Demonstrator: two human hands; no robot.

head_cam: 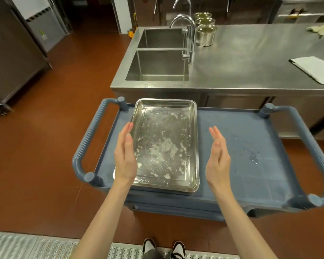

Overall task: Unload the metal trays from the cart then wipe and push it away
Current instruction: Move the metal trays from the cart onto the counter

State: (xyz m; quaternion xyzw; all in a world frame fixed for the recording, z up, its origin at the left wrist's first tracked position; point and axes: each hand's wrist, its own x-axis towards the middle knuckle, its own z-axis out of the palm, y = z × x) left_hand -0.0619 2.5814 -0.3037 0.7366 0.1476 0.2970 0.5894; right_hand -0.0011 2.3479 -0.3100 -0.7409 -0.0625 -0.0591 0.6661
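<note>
Right now the metal tray (pixel 166 144) lies on the cart (pixel 241 150) between the flat, empty left hand (pixel 124 156) and right hand (pixel 218 157). Its wet, smeared bottom suggests slick rims; an uneven lift could tip it.

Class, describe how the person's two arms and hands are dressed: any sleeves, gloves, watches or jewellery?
Both forearms are bare up to the frame's lower edge, with no sleeves showing. The left hand and right hand wear no gloves, rings, watch or bracelets.
</note>
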